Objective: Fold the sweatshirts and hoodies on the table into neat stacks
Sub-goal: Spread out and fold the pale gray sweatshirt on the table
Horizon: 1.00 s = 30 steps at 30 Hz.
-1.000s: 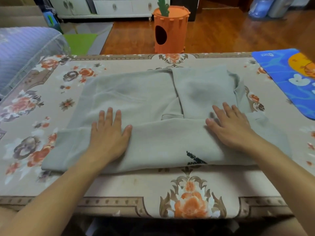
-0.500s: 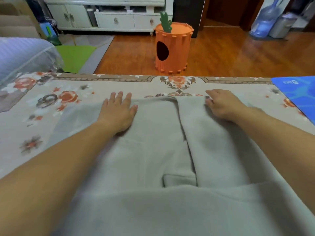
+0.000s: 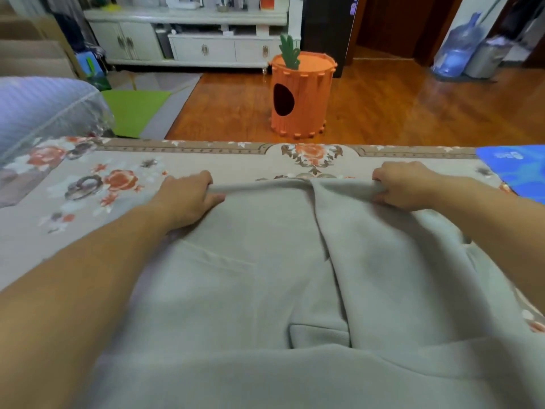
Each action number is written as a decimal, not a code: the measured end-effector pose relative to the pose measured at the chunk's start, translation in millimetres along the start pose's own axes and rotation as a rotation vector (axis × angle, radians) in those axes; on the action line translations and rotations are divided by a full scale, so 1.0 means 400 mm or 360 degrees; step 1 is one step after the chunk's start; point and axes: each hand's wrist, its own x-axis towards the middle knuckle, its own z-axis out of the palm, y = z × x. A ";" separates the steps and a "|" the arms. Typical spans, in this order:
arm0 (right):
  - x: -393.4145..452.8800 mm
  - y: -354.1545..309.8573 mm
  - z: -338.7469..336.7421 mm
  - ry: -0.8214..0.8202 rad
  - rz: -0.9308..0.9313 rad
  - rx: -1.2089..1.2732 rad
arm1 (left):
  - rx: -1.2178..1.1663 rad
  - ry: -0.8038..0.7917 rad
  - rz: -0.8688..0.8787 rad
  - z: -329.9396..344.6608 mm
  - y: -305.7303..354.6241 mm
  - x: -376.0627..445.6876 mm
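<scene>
**Far hem gripped at both corners**

Grey sweatshirt [image 3: 265,290] spread flat on the counter [image 3: 59,231], partly folded — right side panel laid over the middle, a sleeve cuff tucked beneath it near the lower centre, near portion doubled across the bottom of the view. Far edge lying just short of the counter's far border, slightly raised between the two hands.

Left hand [image 3: 188,199] at the far-left corner of that edge, fingers [image 3: 203,180] curled over the fabric and thumb pressed beneath, pinching the hem. Right hand [image 3: 404,184] at the far-right corner, fingers curled tight round a bunched roll of cloth. Both forearms stretched forward across the garment.

Counter covered by a floral tablecloth with orange and grey blooms and a brown scrolled border. Blue printed mat [image 3: 519,166] at the far-right edge, partly out of view. Pale blue cover [image 3: 44,110] at the left.

Beyond — wooden floor, an orange carrot-shaped tub [image 3: 300,95] with a dark oval hole and green leaf top, a green mat [image 3: 132,110], a white cabinet [image 3: 188,39] and a blue water jug [image 3: 457,48] at the far right.
</scene>
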 end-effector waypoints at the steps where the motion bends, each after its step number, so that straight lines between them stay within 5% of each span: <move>1: -0.017 0.009 -0.023 0.0031 -0.0048 -0.0083 | 0.0040 -0.0047 0.0038 -0.019 -0.011 -0.012; 9: -0.315 -0.003 -0.124 0.0227 0.0038 -0.0023 | 0.0038 0.0318 0.0337 -0.197 -0.033 -0.266; 13: -0.457 -0.036 -0.063 0.0299 0.0049 0.0151 | 0.0198 0.0256 0.0655 -0.211 -0.055 -0.431; 20: -0.591 -0.089 0.147 0.0401 -0.0059 0.0379 | 0.0240 0.0073 0.0418 -0.090 -0.076 -0.605; 26: -0.609 -0.059 0.120 0.0546 -0.0005 0.0286 | 0.0258 0.0390 0.0278 -0.082 -0.081 -0.633; 30: -0.559 -0.018 0.051 0.0522 0.0221 0.0418 | 0.0137 0.0346 0.0006 -0.111 -0.062 -0.610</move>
